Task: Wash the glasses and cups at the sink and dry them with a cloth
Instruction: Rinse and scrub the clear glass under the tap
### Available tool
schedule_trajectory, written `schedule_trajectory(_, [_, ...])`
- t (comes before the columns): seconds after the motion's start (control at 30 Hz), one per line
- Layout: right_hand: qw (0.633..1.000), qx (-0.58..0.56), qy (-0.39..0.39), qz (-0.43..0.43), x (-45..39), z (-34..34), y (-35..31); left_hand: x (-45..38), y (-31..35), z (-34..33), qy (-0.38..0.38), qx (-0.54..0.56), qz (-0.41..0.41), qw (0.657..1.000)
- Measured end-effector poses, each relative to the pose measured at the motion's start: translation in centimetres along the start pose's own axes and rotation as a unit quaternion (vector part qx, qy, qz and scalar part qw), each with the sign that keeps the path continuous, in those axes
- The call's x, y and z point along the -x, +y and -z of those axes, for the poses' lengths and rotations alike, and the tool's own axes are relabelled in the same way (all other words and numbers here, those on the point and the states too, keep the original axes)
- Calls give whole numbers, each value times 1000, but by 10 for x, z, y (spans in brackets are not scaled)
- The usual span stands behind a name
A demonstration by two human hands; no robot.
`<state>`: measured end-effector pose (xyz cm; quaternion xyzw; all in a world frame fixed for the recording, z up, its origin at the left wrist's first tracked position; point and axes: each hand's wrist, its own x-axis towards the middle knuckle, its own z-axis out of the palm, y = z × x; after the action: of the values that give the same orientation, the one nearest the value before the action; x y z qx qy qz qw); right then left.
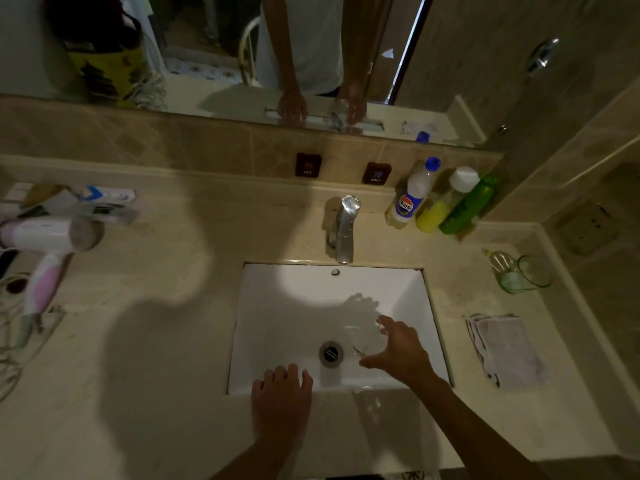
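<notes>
My right hand [398, 351] grips a clear glass [367, 336] over the white sink basin [277, 306], just right of the drain [331, 354]. Its thumb and fingers curl around the glass. My left hand [282, 396] rests flat on the sink's front rim, fingers straight, holding nothing. The chrome tap [345, 226] stands behind the basin with no water visibly running. A green-tinted glass cup [526, 275] lies on its side on the counter at the right. A folded pale cloth [507, 348] lies on the counter right of the sink.
Three bottles [440, 199] stand at the back right by the wall. A hair dryer [45, 251] with its cord, plus tubes and boxes [86, 202], crowd the left counter. A mirror [242, 53] runs along the back wall.
</notes>
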<state>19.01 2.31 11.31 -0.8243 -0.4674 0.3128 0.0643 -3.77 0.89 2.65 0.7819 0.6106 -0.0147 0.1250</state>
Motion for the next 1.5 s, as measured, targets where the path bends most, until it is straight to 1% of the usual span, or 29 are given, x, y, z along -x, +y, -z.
schedule_trajectory(0.13, [998, 61, -15, 10, -2, 2, 2, -1, -1, -4, -13, -23, 7, 1000])
schedule_trajectory(0.2, [996, 91, -16, 15, -3, 3, 3, -2, 0, -5, -19, -14, 17, 1000])
schedule_trajectory(0.33, [986, 167, -24, 12, -5, 6, 0, -3, 1, -8, 17, -18, 7, 1000])
schedule_trajectory(0.4, [981, 194, -28, -2, -6, 7, -3, -3, -1, -12, 10, -27, 4, 1000])
schedule_trajectory(0.47, [982, 186, -34, -19, -7, 8, -6, -4, -2, -16, -3, -41, -5, 999])
schedule_trajectory(0.57, [989, 145, -37, -18, -9, 5, -7, -4, -1, -16, -4, -21, 24, 999])
schedule_trajectory(0.63, [992, 120, -43, -20, -9, 4, -8, -5, 0, -14, -34, -25, 18, 999])
schedule_trajectory(0.77, [984, 159, -74, -19, -8, 4, -10, -6, 2, -7, -53, 5, 52, 997])
schedule_trajectory(0.83, [981, 166, -99, -26, -10, 3, -11, -4, 0, -8, -40, -23, 28, 999])
schedule_trajectory(0.9, [984, 132, -112, -37, -14, 6, -14, -4, -2, -12, -52, -48, 7, 997])
schedule_trajectory(1.07, [996, 72, -47, -8, -17, 18, -26, -6, -1, -16, -72, -43, -2, 997])
schedule_trajectory(1.1, [997, 56, -46, -7, -15, 18, -26, -7, -2, -15, -76, -47, -2, 996])
schedule_trajectory(1.17, [997, 39, -71, -20, -12, 14, -22, -7, -1, -16, -71, -39, 11, 997])
schedule_trajectory(1.23, [991, 57, -109, -44, -10, 9, -13, -6, 0, -18, -29, -29, 21, 999])
schedule_trajectory(1.27, [990, 62, -115, -50, -7, 7, -11, -6, 0, -17, -11, -22, 28, 999])
schedule_trajectory(1.43, [996, 31, -65, -51, -7, 7, -11, -6, 1, -16, 17, 2, 45, 999])
schedule_trajectory(1.5, [994, 43, -75, -61, -6, 7, -9, -6, 2, -15, 20, 16, 52, 998])
